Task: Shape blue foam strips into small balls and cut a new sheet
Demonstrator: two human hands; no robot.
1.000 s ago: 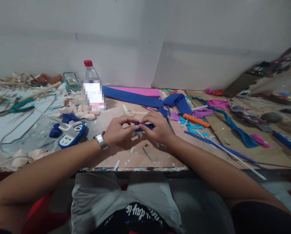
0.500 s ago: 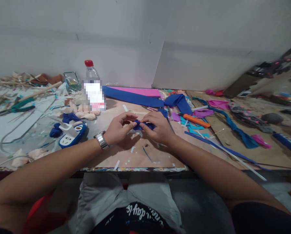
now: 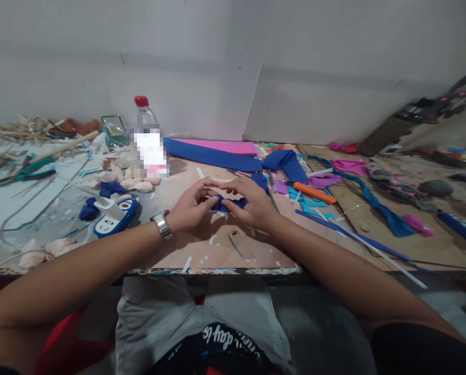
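A crumpled strip of dark blue material stretches between my two hands, low over the middle of the table. My left hand, with a metal watch on its wrist, pinches the left end between thumb and fingers. The right part of the strip is in the grip of my right hand, its thumb on the near side. The fingertips of both hands nearly meet above the strip. Something thin and pale shows just below the blue material.
Behind my hands lie a long blue strip and a pink strip. An orange cutter is to the right, a power socket to the left. A red-capped bottle stands behind a blurred bright screen.
My thumbs have moved slightly apart along the blue material, and more of it shows between them. The fingertips of both hands have come closer together above it.
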